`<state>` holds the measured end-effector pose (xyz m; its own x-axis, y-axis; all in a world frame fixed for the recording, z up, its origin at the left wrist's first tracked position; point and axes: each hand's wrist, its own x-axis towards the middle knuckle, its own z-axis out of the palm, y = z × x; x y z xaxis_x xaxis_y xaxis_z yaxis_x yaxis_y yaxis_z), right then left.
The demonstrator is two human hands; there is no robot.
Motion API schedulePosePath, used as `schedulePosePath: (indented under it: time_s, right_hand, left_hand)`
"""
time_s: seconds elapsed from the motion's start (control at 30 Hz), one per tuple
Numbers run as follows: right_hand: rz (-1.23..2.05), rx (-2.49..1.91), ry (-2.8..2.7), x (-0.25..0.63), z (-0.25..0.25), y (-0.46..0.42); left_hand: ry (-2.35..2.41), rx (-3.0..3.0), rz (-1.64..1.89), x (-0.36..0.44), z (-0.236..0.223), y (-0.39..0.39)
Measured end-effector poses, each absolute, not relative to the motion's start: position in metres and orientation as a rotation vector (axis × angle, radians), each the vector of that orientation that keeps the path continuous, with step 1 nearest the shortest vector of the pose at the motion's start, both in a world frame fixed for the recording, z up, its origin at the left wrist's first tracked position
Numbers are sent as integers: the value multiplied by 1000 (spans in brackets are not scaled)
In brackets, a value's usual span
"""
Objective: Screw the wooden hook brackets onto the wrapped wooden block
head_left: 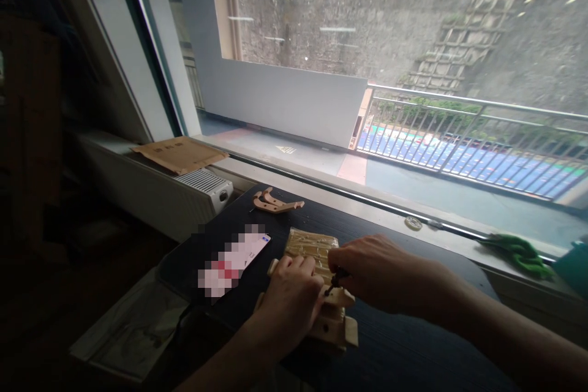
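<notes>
A pale wooden assembly [340, 297] of several joined pieces lies at the near part of the dark tabletop. My left hand [296, 288] is closed over its left side and hides much of it. From the right, my right hand [362, 266] is closed around a small dark screwdriver-like tool [337, 277]; its tip points down at a wooden piece beside my left fingers. Just beyond my hands is a tan, ridged panel [312, 242] with a shiny surface, partly covered by them. Whether it is joined to the wooden assembly I cannot tell.
Two curved wooden pieces [275, 202] lie at the table's far side. A pale phone-like item [234, 266], partly pixelated, is to the left. On the windowsill are a round disc [413, 223] and a green cloth [517, 254]. A brown envelope [181, 153] rests on the radiator [202, 193].
</notes>
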<state>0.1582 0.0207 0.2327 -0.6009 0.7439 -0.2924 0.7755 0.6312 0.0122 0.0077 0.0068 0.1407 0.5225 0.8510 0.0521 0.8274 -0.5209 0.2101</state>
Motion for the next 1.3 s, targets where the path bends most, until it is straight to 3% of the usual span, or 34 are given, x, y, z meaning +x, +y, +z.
schedulePosePath:
  time_s: [0.4, 0.77, 1.03, 1.3]
  right_hand:
    - [-97, 1453, 2514, 160, 215, 26]
    - [-224, 1236, 2605, 161, 234, 25]
    - [-185, 1504, 2492, 158, 220, 24]
    - [-248, 1216, 2597, 157, 242, 21]
  left_hand:
    - [1435, 2590, 204, 8, 141, 6]
    - [1427, 2585, 244, 6, 140, 7]
    - [1422, 2610, 226, 7, 142, 6]
    - [1433, 2623, 283, 5, 137, 6]
